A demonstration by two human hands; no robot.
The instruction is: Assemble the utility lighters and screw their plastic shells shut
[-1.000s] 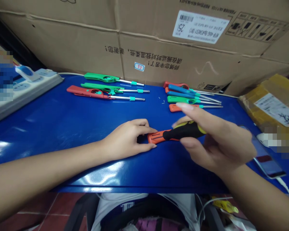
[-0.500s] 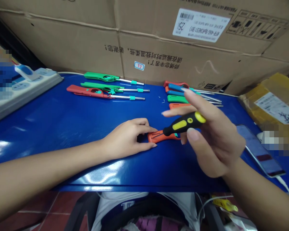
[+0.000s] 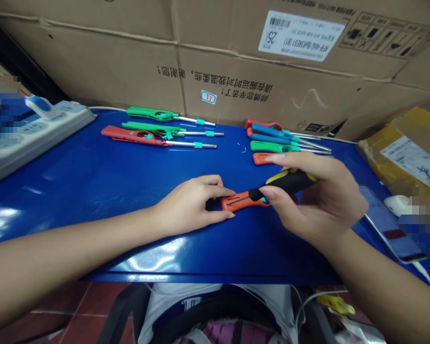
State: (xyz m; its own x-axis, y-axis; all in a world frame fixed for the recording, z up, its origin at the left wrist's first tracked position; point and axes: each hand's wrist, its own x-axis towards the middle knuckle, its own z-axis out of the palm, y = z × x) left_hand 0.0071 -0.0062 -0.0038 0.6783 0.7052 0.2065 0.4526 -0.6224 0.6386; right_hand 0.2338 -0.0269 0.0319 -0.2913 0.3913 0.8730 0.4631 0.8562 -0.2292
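An orange long-nosed lighter (image 3: 241,201) lies on the blue table (image 3: 103,181), mostly hidden under my hands. My left hand (image 3: 191,204) pinches its handle end between thumb and fingers and holds it down. My right hand (image 3: 313,200) is closed around a black and yellow screwdriver (image 3: 284,181), whose tip points left onto the lighter's body.
Three lighters, green and red (image 3: 154,129), lie at the back left. Several more lighters (image 3: 277,141) lie in a pile at the back right. A white power strip (image 3: 32,131) sits far left. Cardboard boxes (image 3: 236,62) wall the back. A phone (image 3: 392,224) and a yellow parcel (image 3: 404,153) sit right.
My right hand spun the screwdriver: its fingers spread and lifted half a second ago, then closed down on the handle again. The left hand and the orange lighter stayed put.
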